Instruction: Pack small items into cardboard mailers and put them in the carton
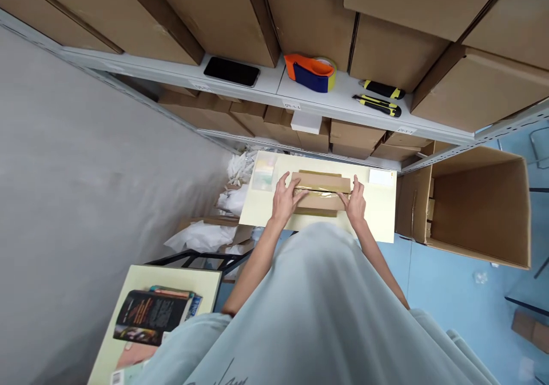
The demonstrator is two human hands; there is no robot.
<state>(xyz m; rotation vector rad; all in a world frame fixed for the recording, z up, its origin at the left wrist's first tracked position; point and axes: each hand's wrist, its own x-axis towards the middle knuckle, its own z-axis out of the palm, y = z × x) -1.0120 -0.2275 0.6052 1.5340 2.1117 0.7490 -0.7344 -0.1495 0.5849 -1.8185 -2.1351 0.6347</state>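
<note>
A small brown cardboard box (319,201) with shiny tape along its seams rests on the pale yellow table (377,219). My left hand (285,199) holds its left end, thumb on the top and fingers around the side. At the right end my right hand (354,202) grips it in the same way, thumb on the taped top. A clear, faintly coloured packet (264,172) lies at the table's left end, and a small white box (382,177) sits at the back right.
Behind the table, a shelf (266,90) carries cartons, a phone (232,71), an orange and blue tape dispenser (312,75) and two cutters (380,104). A large open carton (480,207) stands right. Books (152,316) lie on a side table at lower left.
</note>
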